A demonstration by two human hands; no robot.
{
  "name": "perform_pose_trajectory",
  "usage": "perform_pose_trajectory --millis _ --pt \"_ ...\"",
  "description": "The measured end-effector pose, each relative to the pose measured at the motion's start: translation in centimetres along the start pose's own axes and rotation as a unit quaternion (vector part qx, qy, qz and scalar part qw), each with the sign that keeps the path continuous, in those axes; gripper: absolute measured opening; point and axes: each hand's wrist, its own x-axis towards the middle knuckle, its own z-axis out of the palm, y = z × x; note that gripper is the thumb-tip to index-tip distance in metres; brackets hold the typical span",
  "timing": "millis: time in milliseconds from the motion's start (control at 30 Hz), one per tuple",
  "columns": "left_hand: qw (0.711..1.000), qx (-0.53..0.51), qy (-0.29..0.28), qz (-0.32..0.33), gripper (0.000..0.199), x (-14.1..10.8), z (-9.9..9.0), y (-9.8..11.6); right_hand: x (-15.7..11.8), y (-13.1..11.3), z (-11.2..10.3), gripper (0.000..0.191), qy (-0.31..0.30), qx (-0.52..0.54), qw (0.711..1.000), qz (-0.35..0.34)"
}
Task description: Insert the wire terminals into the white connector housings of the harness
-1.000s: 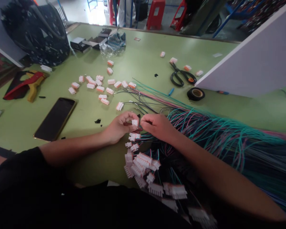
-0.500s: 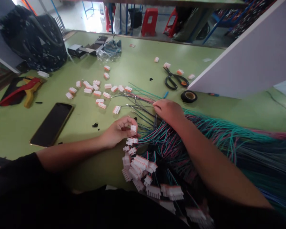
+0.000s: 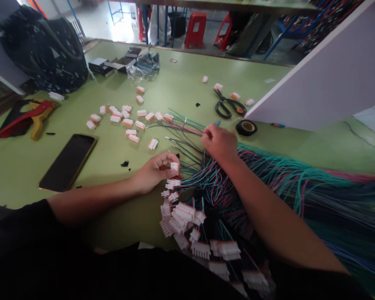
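Observation:
My left hand (image 3: 158, 171) pinches a small white connector housing (image 3: 174, 166) between thumb and fingers, at the left end of the wire bundle. Over the bundle's upper edge, my right hand (image 3: 220, 141) has its fingers curled closed on a thin wire; the fingertips partly hide it. Loose wire ends (image 3: 187, 143) with small metal tips fan out to the left of it. Teal, pink and dark wires (image 3: 275, 166) run off to the right. Below my left hand hang several wired white connectors (image 3: 183, 214). Loose white-and-orange connectors (image 3: 128, 122) lie scattered on the green table (image 3: 112, 146).
Scissors (image 3: 228, 104) and black tape (image 3: 246, 127) lie beyond my right hand, beside a pale upright panel (image 3: 318, 75). A phone (image 3: 68, 162), a red-and-yellow tool (image 3: 34, 116) and a dark patterned bag (image 3: 43, 54) are on the left. Opened boxes (image 3: 112, 66) sit farther back.
My right hand has lifted slightly, its fingers curling in more. The dark wire that stretched left from its fingertips toward a loose connector no longer lies there. My left hand is almost still.

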Motion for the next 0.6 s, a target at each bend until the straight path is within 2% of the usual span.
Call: perform_pose_trajectory --millis 100,167,233,267,367,433,500,600 --pt "1.0 -0.008 0.002 -0.015 0.022 0.1 -0.1 0.1 -0.1 0.0 -0.3 0.028 0.05 0.1 0.993 0.027" --pt "1.0 -0.02 0.007 -0.018 0.022 0.1 -0.1 0.1 -0.2 -0.3 -0.6 0.028 0.027 0.118 0.993 -0.008" --pt "0.999 -0.031 0.012 -0.019 0.023 0.2 -0.1 0.0 -0.3 -0.5 -1.1 0.027 -0.013 0.07 0.997 -0.023" --pt "0.999 -0.034 0.015 -0.02 0.023 0.2 -0.1 -0.1 -0.3 -0.6 -1.3 0.026 -0.023 0.034 0.999 -0.008" --pt "0.999 -0.042 0.017 -0.026 0.023 0.2 -0.1 -0.2 -0.2 -0.3 -2.4 0.023 0.014 -0.014 0.996 0.085" --pt "0.998 -0.048 0.018 -0.028 0.023 0.3 -0.1 -0.2 -0.1 -0.2 -3.2 0.021 0.059 0.054 0.991 0.108" --pt "0.998 -0.053 0.016 -0.027 0.024 0.3 -0.2 -0.2 -0.4 -0.6 -3.9 0.022 0.07 0.166 0.98 0.082" --pt "0.998 -0.054 0.013 -0.022 0.023 0.3 -0.2 -0.2 -1.3 -2.3 -4.5 0.022 0.008 0.287 0.958 -0.012"
